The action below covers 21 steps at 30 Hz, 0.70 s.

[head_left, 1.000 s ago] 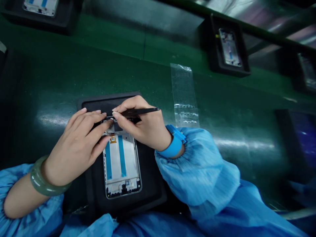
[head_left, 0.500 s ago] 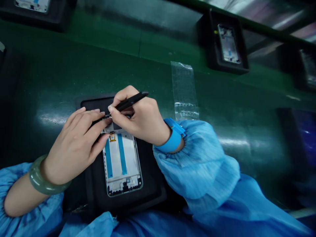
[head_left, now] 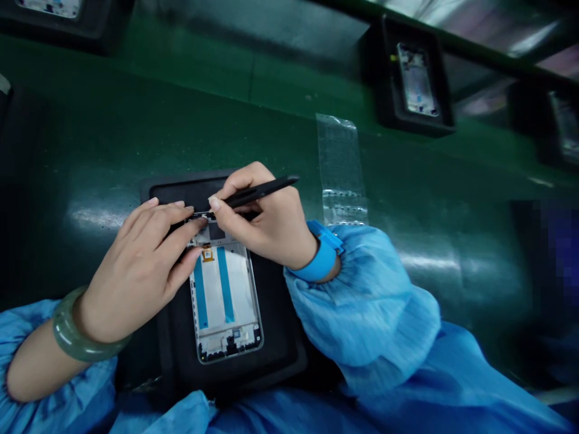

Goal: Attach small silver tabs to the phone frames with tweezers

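Observation:
An opened phone frame (head_left: 237,289), silvery with two blue strips and a small orange-gold flex part (head_left: 208,253), lies in a black tray (head_left: 280,355). My left hand (head_left: 140,265) reaches over its upper left corner, the fingertips pressed along the top edge and the thumb beside the flex part. In my right hand (head_left: 266,223), a slim black pen-shaped tool (head_left: 257,191) is pinched between thumb and fingers, slanting up to the right. Its tip meets the frame's top edge close to my left fingertips; the exact contact point is hidden by the fingers.
A clear plastic strip (head_left: 341,163) lies on the green work surface (head_left: 181,126), right of the tray. Farther back, black boxes hold similar phone frames, one at the upper right (head_left: 418,81), another at the upper left (head_left: 54,7).
My right hand has shifted slightly right, with the tool tip moving right along the frame's top edge. My left hand stays nearly in place on the frame.

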Tool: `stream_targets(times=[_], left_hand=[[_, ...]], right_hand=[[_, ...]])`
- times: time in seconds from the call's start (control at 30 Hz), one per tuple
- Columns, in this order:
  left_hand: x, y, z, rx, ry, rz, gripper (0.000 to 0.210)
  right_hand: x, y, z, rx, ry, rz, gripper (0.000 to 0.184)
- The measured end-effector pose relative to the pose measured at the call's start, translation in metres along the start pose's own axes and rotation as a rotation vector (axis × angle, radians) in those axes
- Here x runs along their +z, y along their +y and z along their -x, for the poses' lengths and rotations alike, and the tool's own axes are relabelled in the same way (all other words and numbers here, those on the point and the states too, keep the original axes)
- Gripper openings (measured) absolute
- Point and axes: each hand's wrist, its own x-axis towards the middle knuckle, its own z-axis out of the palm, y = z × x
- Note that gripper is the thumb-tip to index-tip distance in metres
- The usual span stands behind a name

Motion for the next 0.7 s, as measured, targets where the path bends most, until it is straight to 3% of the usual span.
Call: stream_targets(times=[0.57,0.7], left_hand=[[0.0014,-0.0011,0.0009,0.012,0.007,-0.011,0.033],[0.0008,-0.0015,-0.0002,0.012,0.002,-0.021,0.032]], right_hand=[[0.0013,-0.0008,-0.0003,-0.026,-0.014,0.121,0.005],[0.0049,-0.0031,0.0002,-0.110,-0.029,0.171,0.006]])
